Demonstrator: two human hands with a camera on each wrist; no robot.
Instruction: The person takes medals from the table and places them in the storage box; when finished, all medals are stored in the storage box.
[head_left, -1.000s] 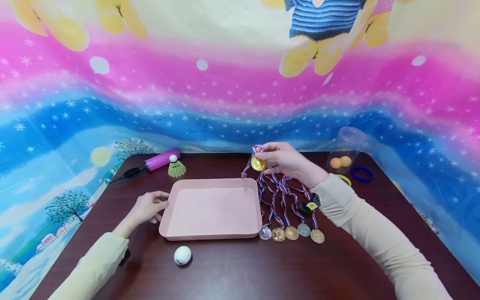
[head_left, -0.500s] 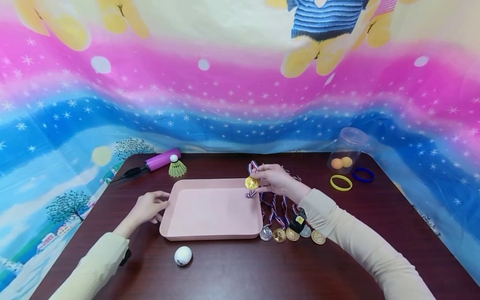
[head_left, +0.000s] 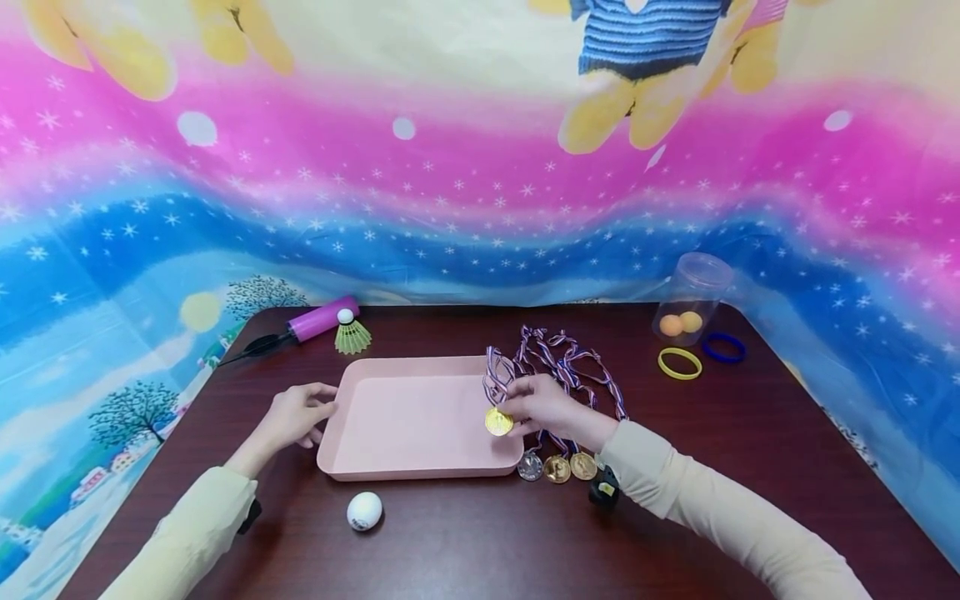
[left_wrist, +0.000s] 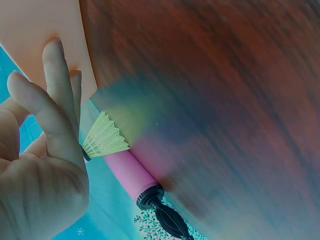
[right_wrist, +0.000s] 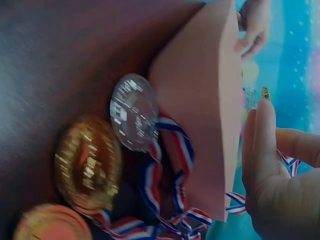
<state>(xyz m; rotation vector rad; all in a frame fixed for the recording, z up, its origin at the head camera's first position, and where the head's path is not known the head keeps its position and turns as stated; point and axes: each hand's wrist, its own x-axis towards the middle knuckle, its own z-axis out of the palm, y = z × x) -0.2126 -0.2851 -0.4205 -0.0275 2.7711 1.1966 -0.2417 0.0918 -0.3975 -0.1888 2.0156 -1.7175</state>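
Note:
A gold medal [head_left: 498, 421] on a striped ribbon [head_left: 497, 375] is pinched in my right hand [head_left: 546, 407], over the right side of the pink tray [head_left: 420, 421]. In the right wrist view, only the edge of that medal [right_wrist: 265, 93] shows beyond the fingertips. My left hand [head_left: 294, 417] rests its straight fingertips against the tray's left wall; the left wrist view shows those fingers [left_wrist: 57, 75] touching it. Beside the tray's right wall lie a silver medal [head_left: 529, 466] and gold medals [head_left: 557, 468] with tangled ribbons [head_left: 573, 358]; my right forearm hides others.
A white ball [head_left: 364, 511] sits in front of the tray. At the back left lie a purple pump [head_left: 322, 320] and a yellow-green shuttlecock [head_left: 351, 333]. At the back right are a clear jar [head_left: 693, 287] with orange balls, a yellow wristband [head_left: 679, 364] and a blue wristband [head_left: 724, 347].
My right hand has come nearer and lower with the gold medal, from behind the tray's back right corner to over its right side. The left hand stays against the tray.

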